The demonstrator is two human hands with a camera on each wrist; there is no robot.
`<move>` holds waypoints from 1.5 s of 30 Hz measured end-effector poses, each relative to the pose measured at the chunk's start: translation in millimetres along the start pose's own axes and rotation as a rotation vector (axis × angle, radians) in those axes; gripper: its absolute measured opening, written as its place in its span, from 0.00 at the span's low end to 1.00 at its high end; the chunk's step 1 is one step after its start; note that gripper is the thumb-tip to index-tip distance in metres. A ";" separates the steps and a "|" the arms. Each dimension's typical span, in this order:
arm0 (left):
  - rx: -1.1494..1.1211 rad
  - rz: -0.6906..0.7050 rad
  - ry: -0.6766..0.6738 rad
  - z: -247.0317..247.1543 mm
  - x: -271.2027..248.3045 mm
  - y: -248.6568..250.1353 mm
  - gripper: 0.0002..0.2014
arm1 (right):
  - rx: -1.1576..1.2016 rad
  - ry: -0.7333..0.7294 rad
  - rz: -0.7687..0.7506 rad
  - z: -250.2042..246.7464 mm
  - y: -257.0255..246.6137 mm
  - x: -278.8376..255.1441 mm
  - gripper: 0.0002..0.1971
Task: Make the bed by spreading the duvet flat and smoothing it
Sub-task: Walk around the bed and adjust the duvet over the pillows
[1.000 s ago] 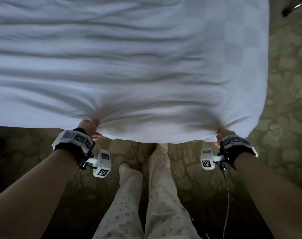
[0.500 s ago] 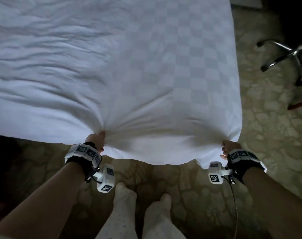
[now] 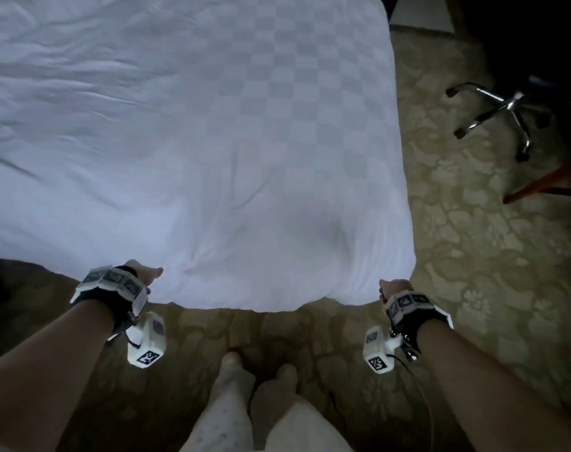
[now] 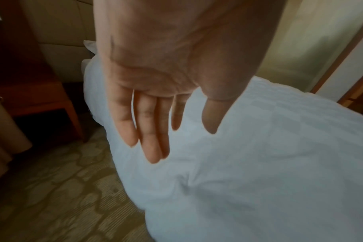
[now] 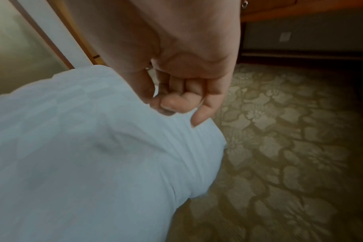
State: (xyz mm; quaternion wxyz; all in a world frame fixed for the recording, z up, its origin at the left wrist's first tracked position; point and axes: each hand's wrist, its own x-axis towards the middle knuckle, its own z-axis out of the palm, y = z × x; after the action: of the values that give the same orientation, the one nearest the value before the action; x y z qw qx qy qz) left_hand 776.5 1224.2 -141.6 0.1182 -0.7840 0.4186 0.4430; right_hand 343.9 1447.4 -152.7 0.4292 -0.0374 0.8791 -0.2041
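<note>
Most of duvet (image 3: 212,141) spread w/ wrinkles to smooth; left hand (image 4: 155,73) open flat, right hand (image 5: 186,68) curled at corner, grip unclear.

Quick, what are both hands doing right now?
Left hand: open, fingers straight over the duvet, holding nothing.
Right hand: fingers curled at the duvet's corner; cannot tell whether they pinch it.

Head view steeply downward, wrist views close, all share duvet (image 3: 212,158)
</note>
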 end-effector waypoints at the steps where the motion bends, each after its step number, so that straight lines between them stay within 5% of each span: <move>1: -0.009 0.029 -0.019 -1.2 -17.5 9.2 0.18 | -0.021 0.004 0.007 1.3 4.2 4.7 0.16; 13: 0.168 0.355 -0.197 19.9 -96.9 145.0 0.23 | 0.187 0.001 -0.039 -47.2 -56.7 -22.3 0.18; 22: 0.164 0.561 -0.208 119.2 -161.1 255.4 0.22 | 0.398 0.044 -0.142 -145.6 -68.1 36.2 0.19; 28: 0.099 0.474 -0.193 234.5 -161.3 277.8 0.21 | 0.100 0.017 -0.171 -178.5 -41.0 112.9 0.20; 32: -0.028 0.373 -0.186 283.5 -144.7 257.6 0.19 | -0.134 -0.038 -0.217 -174.7 -33.1 154.8 0.09; 37: -0.058 0.239 -0.141 306.2 -104.3 226.2 0.15 | -0.217 -0.141 -0.171 -143.0 -42.2 188.8 0.35; 45: -0.001 0.071 -0.094 329.4 -29.4 199.7 0.22 | -0.260 -0.110 -0.172 -95.6 -49.0 259.3 0.46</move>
State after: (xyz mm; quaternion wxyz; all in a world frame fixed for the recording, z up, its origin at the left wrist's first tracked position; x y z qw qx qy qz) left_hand 420.7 1299.4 -272.1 0.1213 -0.7470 0.4399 0.4834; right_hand 101.9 1371.4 -272.8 0.4490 -0.1788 0.8669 -0.1223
